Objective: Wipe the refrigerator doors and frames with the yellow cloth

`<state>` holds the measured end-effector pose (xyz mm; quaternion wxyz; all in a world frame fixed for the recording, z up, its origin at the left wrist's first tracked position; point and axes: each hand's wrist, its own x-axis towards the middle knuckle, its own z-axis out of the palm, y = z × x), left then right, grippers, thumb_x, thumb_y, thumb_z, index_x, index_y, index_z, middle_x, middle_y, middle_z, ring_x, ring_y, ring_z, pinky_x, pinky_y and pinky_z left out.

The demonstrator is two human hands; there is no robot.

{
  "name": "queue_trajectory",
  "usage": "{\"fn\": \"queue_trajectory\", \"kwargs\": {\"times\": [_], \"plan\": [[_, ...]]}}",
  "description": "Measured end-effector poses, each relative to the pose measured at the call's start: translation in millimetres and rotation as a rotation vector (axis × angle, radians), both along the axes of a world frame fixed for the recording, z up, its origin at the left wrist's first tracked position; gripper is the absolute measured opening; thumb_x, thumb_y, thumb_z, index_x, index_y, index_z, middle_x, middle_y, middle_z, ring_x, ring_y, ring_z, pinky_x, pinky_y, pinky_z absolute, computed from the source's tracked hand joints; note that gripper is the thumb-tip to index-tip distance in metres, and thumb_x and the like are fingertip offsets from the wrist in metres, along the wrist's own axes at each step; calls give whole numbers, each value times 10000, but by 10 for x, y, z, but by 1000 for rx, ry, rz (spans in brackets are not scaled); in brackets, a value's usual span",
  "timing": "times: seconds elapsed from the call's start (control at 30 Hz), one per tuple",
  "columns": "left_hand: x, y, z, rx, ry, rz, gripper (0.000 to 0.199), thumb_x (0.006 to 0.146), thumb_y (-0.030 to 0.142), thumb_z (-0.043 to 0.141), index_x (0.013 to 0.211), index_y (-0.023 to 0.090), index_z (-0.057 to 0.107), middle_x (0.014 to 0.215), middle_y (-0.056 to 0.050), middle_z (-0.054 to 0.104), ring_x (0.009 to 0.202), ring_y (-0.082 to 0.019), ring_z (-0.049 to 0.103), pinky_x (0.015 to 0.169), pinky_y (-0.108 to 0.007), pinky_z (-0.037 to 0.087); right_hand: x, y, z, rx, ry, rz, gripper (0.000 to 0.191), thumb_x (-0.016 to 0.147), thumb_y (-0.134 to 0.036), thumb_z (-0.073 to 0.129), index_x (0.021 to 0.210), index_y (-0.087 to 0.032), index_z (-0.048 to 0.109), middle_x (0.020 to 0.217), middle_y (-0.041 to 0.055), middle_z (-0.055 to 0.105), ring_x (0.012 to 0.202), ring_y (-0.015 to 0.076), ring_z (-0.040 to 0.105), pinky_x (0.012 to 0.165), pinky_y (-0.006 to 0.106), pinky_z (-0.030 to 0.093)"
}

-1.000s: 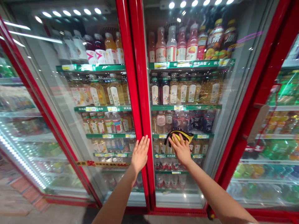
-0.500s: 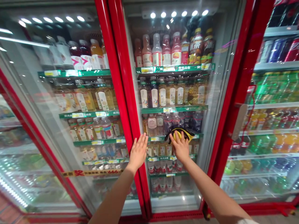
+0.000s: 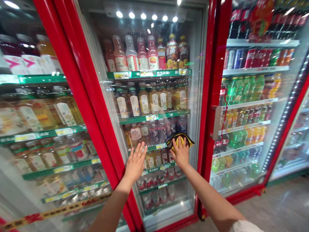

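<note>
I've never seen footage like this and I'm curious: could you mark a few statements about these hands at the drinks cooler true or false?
1. The right hand presses a yellow-and-black cloth against the glass door. True.
2. The left hand grips a door handle. False: it lies flat on the glass, fingers spread.
3. The cooler doors have red frames. True.
4. Cans fill the shelves behind that door. False: bottles stand there; cans are behind the next door to the right.
</note>
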<state>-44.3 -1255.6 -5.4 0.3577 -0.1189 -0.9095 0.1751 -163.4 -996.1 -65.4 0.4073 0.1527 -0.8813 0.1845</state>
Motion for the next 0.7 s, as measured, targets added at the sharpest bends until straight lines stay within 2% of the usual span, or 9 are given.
{"fn": "queue_trajectory", "kwargs": {"times": [0.13,0.23,0.3,0.37,0.43,0.47,0.53,0.6,0.7], "plan": [[-205,218,11,-45,-18,-79,878,822,141,530,1626,201,182,1687,-77,243,1573,-243,182,1281,-494,187,-219,304,332,178,27,136,692,954,-418,567,1590,-390,296,1711,50,179,1561,427,62,1081,709,355],[-367,427,20,-43,-9,-95,882,824,150,537,1627,201,177,1687,-76,241,1571,-244,193,1281,-496,190,-459,665,483,30,71,87,706,962,-421,551,1604,-366,264,1712,71,167,1564,411,80,1093,697,355],[-451,555,-10,-43,-2,-99,875,827,154,540,1626,198,185,1688,-76,238,1572,-242,192,1281,-488,191,-526,798,361,-112,89,20,724,979,-417,519,1624,-329,203,1715,104,134,1564,405,96,1096,683,367],[-520,660,-63,-53,2,-106,869,828,152,541,1624,195,194,1687,-78,237,1572,-242,189,1282,-480,187,-501,794,146,-161,72,-28,750,989,-415,500,1637,-299,140,1716,130,98,1564,411,92,1086,666,392],[-585,741,-108,-78,4,-125,865,828,150,540,1623,198,201,1687,-77,235,1571,-241,193,1283,-476,179,-434,716,8,-84,32,-38,766,982,-415,518,1638,-294,141,1716,137,89,1562,427,81,1073,653,411],[-621,777,-118,-94,2,-138,862,830,150,539,1622,202,204,1687,-75,234,1570,-241,197,1284,-477,173,-409,685,10,-18,15,-28,764,975,-415,535,1635,-306,166,1716,128,96,1560,435,80,1072,653,411],[-699,846,-103,-124,-4,-162,848,841,157,535,1621,206,207,1687,-71,233,1567,-242,206,1286,-487,155,-411,695,174,116,7,17,740,960,-405,565,1618,-351,230,1716,86,127,1559,433,92,1085,661,390],[-781,922,-53,-136,-6,-174,835,854,169,531,1622,209,204,1685,-68,238,1565,-244,215,1288,-497,135,-493,817,461,184,33,59,716,954,-398,577,1600,-395,268,1713,39,160,1561,412,110,1102,665,368],[-878,1042,15,-128,9,-170,825,863,180,527,1622,208,205,1681,-69,246,1564,-241,221,1292,-501,103,-669,1070,748,123,78,34,707,953,-436,581,1595,-385,290,1709,36,186,1562,389,126,1111,635,374]]}}
